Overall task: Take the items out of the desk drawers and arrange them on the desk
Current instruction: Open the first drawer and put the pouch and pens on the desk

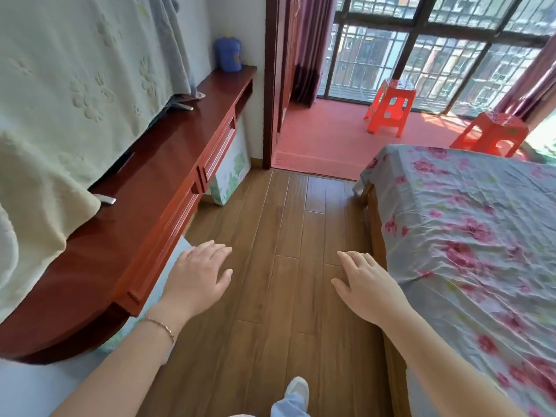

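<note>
A long red-brown wooden desk (144, 188) runs along the left wall, its drawers (216, 152) all closed. A pale cloth (60, 100) drapes over something standing on the desk top. My left hand (198, 275) hovers palm down over the floor just right of the desk's front edge, fingers apart and empty. My right hand (364, 284) is held out the same way, near the bed's edge, also empty. A thin bracelet sits on my left wrist.
A blue container (228, 54) stands at the desk's far end. A flat white panel (231, 173) leans under the desk. A bed with a floral sheet (469, 236) fills the right. Wooden floor (279, 236) lies between. Two orange stools (391, 106) stand by the barred windows.
</note>
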